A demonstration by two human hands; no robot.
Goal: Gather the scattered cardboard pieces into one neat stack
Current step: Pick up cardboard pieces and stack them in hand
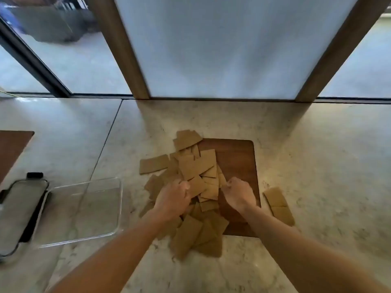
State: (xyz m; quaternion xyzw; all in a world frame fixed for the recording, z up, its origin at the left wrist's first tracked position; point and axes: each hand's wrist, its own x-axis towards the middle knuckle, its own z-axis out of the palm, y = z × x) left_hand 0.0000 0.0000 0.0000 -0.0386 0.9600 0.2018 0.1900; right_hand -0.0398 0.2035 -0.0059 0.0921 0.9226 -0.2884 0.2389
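The cardboard pieces (197, 168) lay in a loose, overlapping heap on a pale stone counter (317, 166), most of them spread across the left part of a dark wooden board (239, 157) and spilling off its left and near edges. One piece (154, 164) sat flat just left of the heap, touching its edge, and two more (278, 205) lay side by side on the counter just off the board's right side — apart from the main pile.

The left hand (173, 200) was in the middle of the heap with its fingers curled down onto the pieces; it seemed to grip one or more, though the blur made the exact piece hard to pick out. The right hand (239, 194) was over the right edge of the heap, above the board, fingers curled and knuckles up. Whether it pinched a piece or only pressed against the pile could not be told.

To the left on the counter stood a clear shallow container (118, 208), and beside it, further left, a lid with dark clips (21, 208). Part of another brown board (12, 149) showed at the left border. Behind the counter rose a frosted panel (232, 49) between two wooden posts.
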